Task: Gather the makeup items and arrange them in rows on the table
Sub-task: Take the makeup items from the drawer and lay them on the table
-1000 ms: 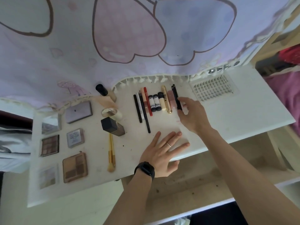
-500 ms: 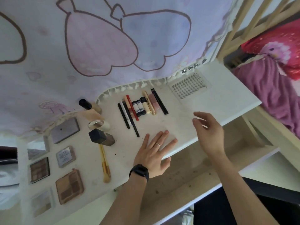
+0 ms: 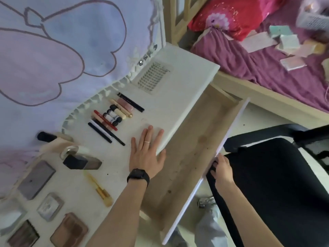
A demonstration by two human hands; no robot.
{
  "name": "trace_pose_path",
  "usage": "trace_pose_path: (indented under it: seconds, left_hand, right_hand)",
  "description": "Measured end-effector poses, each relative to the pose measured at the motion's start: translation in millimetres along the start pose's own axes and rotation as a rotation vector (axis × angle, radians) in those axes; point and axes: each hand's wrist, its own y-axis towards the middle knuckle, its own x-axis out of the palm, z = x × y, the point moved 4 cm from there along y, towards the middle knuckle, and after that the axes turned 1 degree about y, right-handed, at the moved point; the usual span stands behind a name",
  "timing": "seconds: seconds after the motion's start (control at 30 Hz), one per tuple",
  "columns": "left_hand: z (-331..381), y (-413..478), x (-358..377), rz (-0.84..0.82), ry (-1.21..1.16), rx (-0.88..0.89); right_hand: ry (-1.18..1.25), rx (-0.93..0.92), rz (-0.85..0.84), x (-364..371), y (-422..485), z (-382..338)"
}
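A row of pencils, pens and small tubes [image 3: 111, 117] lies on the white table [image 3: 179, 97], with a black liner pen [image 3: 130, 104] at its right end. Several palettes [image 3: 35, 179] lie in rows at the left. A gold brush [image 3: 98, 189] and a black-capped bottle [image 3: 81, 162] lie between them. My left hand [image 3: 146, 152] rests flat near the table's front edge, touching none of the items. My right hand [image 3: 220, 169] is lower right, fingers curled round the white front [image 3: 233, 125] of the open drawer.
A perforated lash tray [image 3: 153, 76] sits at the table's far right. The open wooden drawer [image 3: 188, 152] juts out below the tabletop. A black chair [image 3: 277, 184] stands beside it. Several small boxes [image 3: 292, 63] lie on the purple bed [image 3: 249, 65].
My right hand left the black pen at the row's end and dropped to the drawer front. The view swung right toward the bed. My left hand stayed flat.
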Motion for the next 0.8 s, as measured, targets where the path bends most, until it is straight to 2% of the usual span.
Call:
trace_pose_path:
  seconds: [0.07,0.47,0.8]
  left_hand:
    - [0.6,0.3,-0.3,0.009,0.007,0.015]
    - [-2.4,1.0,4.1,0.03,0.051,0.049]
    - [-3.3,1.0,2.5,-0.019,0.018,0.05]
  right_hand:
    - [0.065,0.107,-0.083,13.7,3.2,14.2]
    - [0.515,0.206,-0.253,10.6,4.9,29.1]
    - [0.314,0.095,-0.32,19.0,-10.6,-5.8]
